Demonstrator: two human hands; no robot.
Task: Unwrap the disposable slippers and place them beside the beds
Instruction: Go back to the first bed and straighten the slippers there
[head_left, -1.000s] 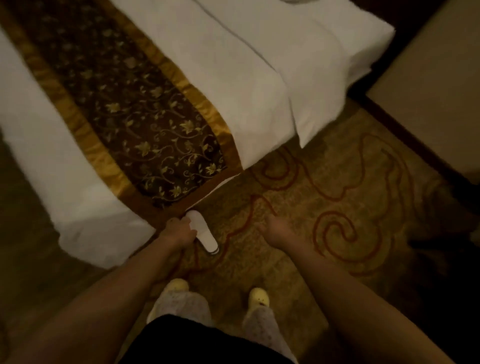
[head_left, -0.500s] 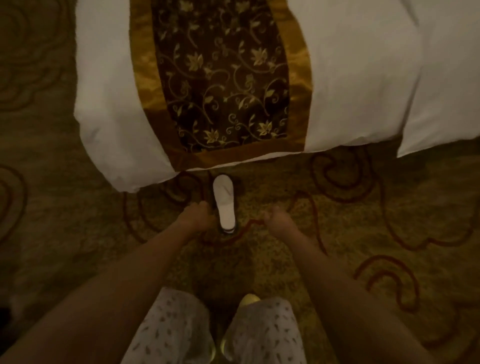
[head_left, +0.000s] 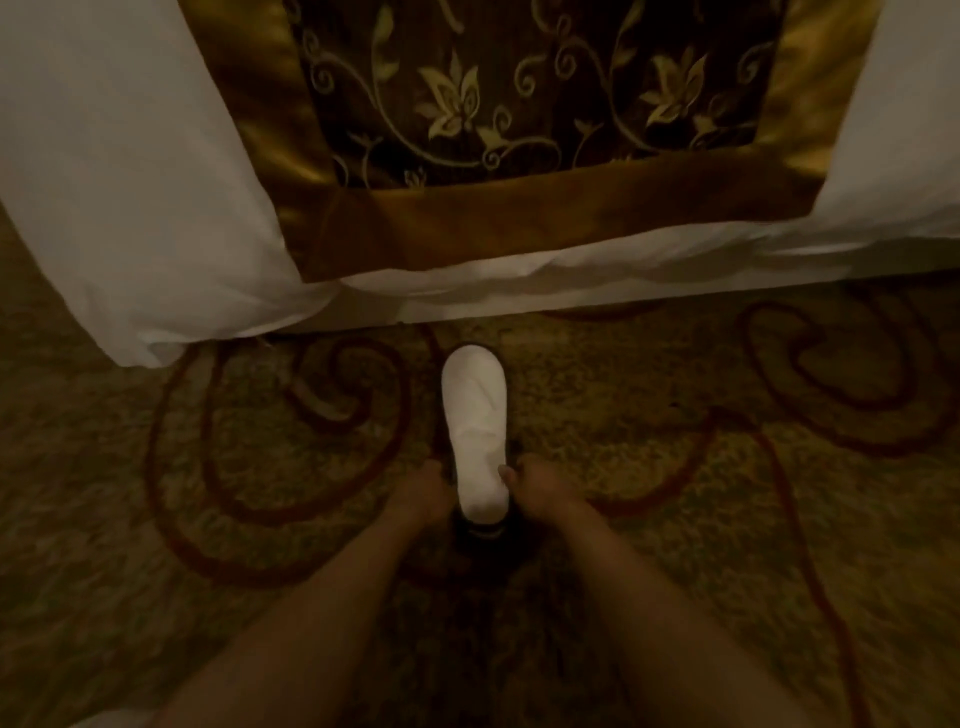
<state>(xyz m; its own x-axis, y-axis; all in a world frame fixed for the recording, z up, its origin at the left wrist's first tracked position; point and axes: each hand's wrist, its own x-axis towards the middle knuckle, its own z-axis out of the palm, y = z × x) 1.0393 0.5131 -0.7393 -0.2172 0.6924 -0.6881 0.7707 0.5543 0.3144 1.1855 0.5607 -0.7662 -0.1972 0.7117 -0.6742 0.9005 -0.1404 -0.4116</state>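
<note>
White slipper (head_left: 475, 434) on carpet (head_left: 649, 415), toe near bed (head_left: 130, 182) edge. Left hand (head_left: 421, 496) and right hand (head_left: 540, 491) pinch heel sides. Risk: pair probably stacked; careless tug leaves slipper crooked, second one hidden.

Brown floral bed runner (head_left: 540, 104) with gold border hanging over the edge, white duvet (head_left: 130, 182) draping either side. Patterned carpet (head_left: 675, 493), red swirl lines running across it.

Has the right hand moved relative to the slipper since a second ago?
Yes. The right hand was apart from the white slipper on the carpet; now it touches the slipper's heel end, opposite the left hand.
</note>
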